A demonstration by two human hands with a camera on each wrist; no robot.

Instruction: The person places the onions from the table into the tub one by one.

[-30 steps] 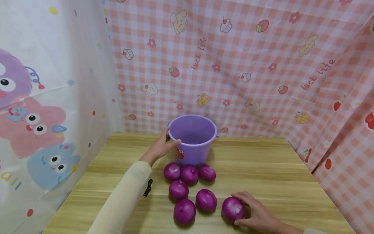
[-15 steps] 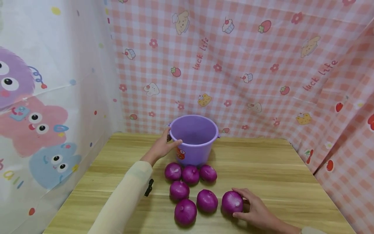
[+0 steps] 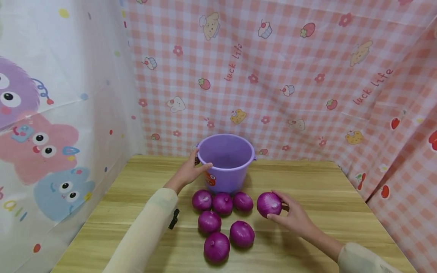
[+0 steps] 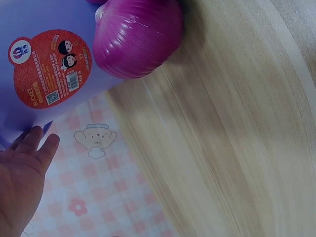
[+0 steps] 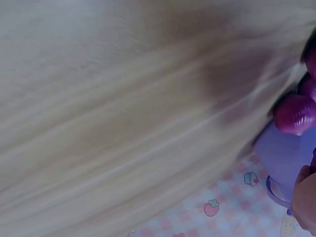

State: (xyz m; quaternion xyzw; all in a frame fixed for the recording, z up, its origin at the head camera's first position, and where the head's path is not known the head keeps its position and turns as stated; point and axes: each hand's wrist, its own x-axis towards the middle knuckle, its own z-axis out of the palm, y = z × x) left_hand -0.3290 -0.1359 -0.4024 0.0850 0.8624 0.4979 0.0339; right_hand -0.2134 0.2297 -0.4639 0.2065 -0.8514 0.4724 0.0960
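Observation:
My right hand (image 3: 296, 217) pinches a purple onion (image 3: 269, 204) between thumb and fingers, raised over the table to the right of the other onions. In the right wrist view only part of that hand (image 5: 305, 200) shows at the right edge. My left hand (image 3: 187, 173) holds the left side of a purple bucket (image 3: 228, 179), thumb on the rim. The left wrist view shows its fingers (image 4: 30, 143) against the bucket, near a red sticker (image 4: 52, 69). Three onions (image 3: 222, 204) sit in a row before the bucket; nearer me lie three more, including a front onion (image 3: 216, 247).
The wood-grain table (image 3: 307, 182) ends at a pink checked cloth (image 3: 266, 76) behind the bucket. A white cartoon-printed cloth (image 3: 99, 94) hangs on the left. A small black object (image 3: 174, 219) lies beside my left sleeve.
My right hand has lifted its onion from the table at the front right and carried it away from me, toward the bucket. The left hand has stayed at the bucket.

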